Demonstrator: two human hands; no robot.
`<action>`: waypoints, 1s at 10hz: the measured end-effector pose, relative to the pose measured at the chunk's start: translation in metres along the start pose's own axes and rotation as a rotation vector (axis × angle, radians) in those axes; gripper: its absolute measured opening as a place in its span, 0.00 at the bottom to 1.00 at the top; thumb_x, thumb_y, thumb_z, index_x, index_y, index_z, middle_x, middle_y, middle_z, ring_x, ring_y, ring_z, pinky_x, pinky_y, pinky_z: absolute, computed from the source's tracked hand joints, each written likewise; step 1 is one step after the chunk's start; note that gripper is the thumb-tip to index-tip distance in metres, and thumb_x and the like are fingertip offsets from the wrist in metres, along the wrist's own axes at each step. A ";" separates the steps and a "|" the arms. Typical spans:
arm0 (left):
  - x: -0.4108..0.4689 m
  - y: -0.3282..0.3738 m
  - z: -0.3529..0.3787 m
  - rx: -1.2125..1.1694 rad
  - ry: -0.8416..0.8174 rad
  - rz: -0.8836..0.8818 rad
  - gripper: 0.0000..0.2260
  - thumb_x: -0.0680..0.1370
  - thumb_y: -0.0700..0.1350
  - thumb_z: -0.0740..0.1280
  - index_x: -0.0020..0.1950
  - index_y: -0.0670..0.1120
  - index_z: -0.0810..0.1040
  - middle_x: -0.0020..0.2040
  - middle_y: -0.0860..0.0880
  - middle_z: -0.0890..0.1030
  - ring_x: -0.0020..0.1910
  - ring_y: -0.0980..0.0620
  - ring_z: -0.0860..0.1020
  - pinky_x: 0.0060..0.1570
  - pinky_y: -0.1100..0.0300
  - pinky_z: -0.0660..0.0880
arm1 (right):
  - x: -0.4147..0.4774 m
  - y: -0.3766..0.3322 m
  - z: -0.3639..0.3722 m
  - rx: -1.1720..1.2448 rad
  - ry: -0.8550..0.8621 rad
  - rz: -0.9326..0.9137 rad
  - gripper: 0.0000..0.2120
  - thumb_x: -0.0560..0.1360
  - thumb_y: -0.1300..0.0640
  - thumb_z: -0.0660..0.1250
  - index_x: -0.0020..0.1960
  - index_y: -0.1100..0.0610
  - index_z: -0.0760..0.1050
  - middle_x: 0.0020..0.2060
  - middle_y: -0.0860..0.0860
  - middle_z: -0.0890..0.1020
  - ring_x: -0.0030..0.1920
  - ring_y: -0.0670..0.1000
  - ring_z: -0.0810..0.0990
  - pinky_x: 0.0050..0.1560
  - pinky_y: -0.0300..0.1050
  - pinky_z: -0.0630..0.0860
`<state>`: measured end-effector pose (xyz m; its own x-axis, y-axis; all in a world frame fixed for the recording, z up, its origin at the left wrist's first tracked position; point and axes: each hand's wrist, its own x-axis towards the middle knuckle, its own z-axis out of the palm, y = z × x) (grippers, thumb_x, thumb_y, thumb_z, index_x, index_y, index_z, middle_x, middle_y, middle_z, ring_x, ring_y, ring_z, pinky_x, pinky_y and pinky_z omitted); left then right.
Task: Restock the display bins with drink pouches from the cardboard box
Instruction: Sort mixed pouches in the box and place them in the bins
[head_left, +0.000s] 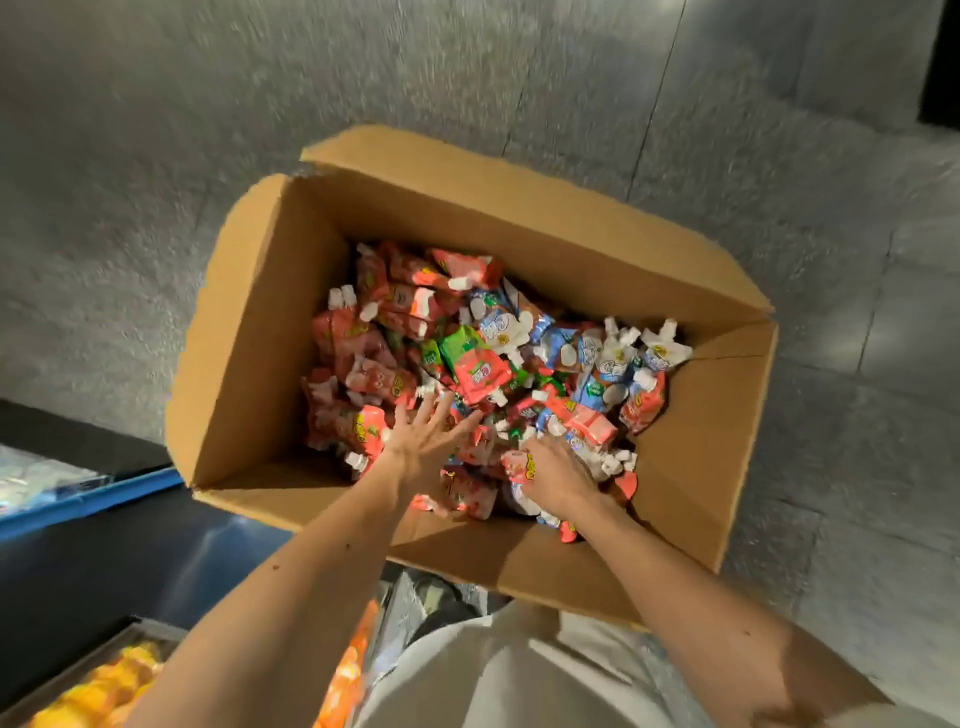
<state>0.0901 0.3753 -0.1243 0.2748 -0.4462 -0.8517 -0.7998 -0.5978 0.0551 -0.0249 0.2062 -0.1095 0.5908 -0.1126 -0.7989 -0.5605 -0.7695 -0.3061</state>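
Pouches, red, green and blue-white with white spouts, heap in the cardboard box mid-frame; left hand lies spread on them, right hand grips some.

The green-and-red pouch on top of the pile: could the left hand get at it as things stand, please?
Probably yes. The left hand, fingers spread on the pouches, is just short of the green-and-red pouch, which lies uncovered on top; the cardboard box stands open.

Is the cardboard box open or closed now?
Open. The cardboard box has its flaps spread outward, and the drink pouches lie visible inside it.
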 end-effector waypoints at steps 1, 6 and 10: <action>0.009 0.001 0.010 0.088 0.001 -0.020 0.62 0.66 0.65 0.76 0.79 0.54 0.30 0.81 0.38 0.41 0.74 0.37 0.60 0.66 0.41 0.68 | 0.013 0.007 0.015 -0.044 -0.074 -0.010 0.28 0.77 0.63 0.66 0.75 0.56 0.63 0.72 0.52 0.67 0.73 0.57 0.64 0.70 0.49 0.63; 0.012 0.018 0.020 0.034 -0.109 0.038 0.39 0.77 0.47 0.73 0.79 0.48 0.51 0.70 0.40 0.63 0.63 0.40 0.73 0.61 0.47 0.74 | 0.029 0.016 0.043 -0.049 -0.008 0.134 0.24 0.77 0.61 0.69 0.70 0.60 0.66 0.63 0.58 0.76 0.65 0.58 0.72 0.61 0.50 0.72; -0.016 -0.017 0.012 -0.848 0.143 -0.123 0.14 0.74 0.55 0.75 0.36 0.49 0.75 0.32 0.55 0.77 0.27 0.58 0.73 0.30 0.67 0.69 | 0.026 0.022 0.033 0.736 -0.212 0.289 0.36 0.66 0.63 0.78 0.67 0.46 0.64 0.51 0.53 0.71 0.43 0.51 0.73 0.39 0.46 0.75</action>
<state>0.0929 0.4000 -0.1179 0.4433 -0.3914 -0.8064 -0.1083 -0.9164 0.3853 -0.0412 0.2073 -0.1542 0.2837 -0.0653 -0.9567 -0.9549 -0.1103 -0.2757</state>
